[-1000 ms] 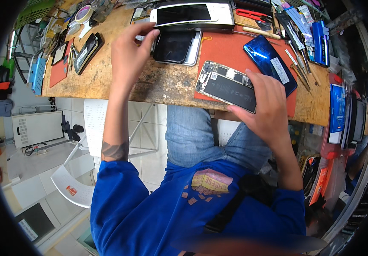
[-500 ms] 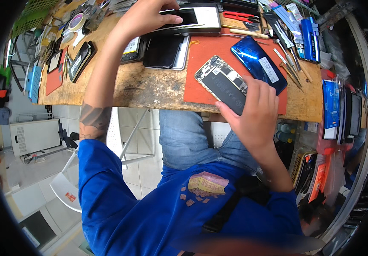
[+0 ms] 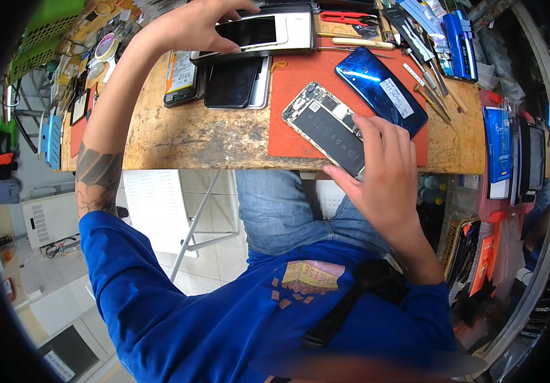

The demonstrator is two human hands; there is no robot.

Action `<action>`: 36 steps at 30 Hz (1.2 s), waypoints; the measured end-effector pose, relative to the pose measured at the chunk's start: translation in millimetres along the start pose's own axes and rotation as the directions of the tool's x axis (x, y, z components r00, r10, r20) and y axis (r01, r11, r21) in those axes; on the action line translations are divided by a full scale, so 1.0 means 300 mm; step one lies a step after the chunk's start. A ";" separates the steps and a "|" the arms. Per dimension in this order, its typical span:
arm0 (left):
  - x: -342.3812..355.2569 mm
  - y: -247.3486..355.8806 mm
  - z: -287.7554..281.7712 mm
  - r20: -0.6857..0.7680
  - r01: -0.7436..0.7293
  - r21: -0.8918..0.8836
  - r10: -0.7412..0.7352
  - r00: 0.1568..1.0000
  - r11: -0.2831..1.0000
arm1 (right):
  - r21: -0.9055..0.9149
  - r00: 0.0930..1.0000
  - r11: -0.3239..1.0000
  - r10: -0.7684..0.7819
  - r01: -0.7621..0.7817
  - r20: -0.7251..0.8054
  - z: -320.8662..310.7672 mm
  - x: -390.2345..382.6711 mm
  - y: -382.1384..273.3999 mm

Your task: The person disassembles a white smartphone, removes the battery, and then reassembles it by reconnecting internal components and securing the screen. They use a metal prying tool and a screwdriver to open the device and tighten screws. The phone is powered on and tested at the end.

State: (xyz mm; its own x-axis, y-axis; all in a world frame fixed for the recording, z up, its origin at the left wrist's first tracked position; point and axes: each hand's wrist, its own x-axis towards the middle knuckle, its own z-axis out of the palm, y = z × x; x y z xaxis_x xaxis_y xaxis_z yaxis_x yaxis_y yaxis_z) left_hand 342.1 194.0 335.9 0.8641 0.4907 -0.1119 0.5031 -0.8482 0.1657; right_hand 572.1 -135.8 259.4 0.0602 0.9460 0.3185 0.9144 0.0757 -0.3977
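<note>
An opened smartphone [image 3: 331,129] lies on the red mat [image 3: 288,143], its black battery and circuit board bare. My right hand [image 3: 386,159] grips its lower right end, fingers on one long edge and thumb near the other. My left hand [image 3: 205,27] reaches far over the bench with thumb and fingers apart, around the left end of a white-framed phone screen [image 3: 256,32]. That screen lies on an open white-lined box [image 3: 299,30]. Whether the fingertips press on it is hard to tell. A shiny blue phone [image 3: 377,80] with a white label rests above my right hand.
Below the box lie a dark phone [image 3: 229,83] and an opened phone with a yellow-edged battery [image 3: 182,73]. Red-handled cutters [image 3: 345,18], screwdrivers [image 3: 428,102] and a blue tool [image 3: 459,48] crowd the back right. A tape roll [image 3: 104,46] is at the far left.
My left hand has shifted left and its thumb has come off the middle of the screen, with the fingers spreading. My right hand still holds the opened smartphone.
</note>
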 end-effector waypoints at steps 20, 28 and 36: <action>-0.239 0.297 0.189 -0.179 -0.366 -0.896 -0.547 0.818 -0.253 | 0.092 0.990 0.994 -0.072 0.061 0.124 -0.050 -0.006 0.003; -0.127 0.410 0.308 -0.118 -0.255 -0.960 -0.656 0.745 -0.118 | 0.040 0.977 0.990 -0.142 0.137 0.160 -0.043 -0.022 -0.009; -0.063 0.407 0.343 -0.397 -0.301 -0.916 -0.482 0.781 0.266 | 0.189 0.970 0.954 -0.242 0.233 0.022 -0.043 0.057 0.011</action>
State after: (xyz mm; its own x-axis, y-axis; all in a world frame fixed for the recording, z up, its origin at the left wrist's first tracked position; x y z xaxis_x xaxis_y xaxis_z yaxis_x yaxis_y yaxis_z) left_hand 385.7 60.6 257.5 0.4375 0.8715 0.2217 -0.1144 -0.1907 0.9750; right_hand 581.3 -123.3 274.7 -0.1715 0.9064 0.3861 0.8104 0.3526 -0.4679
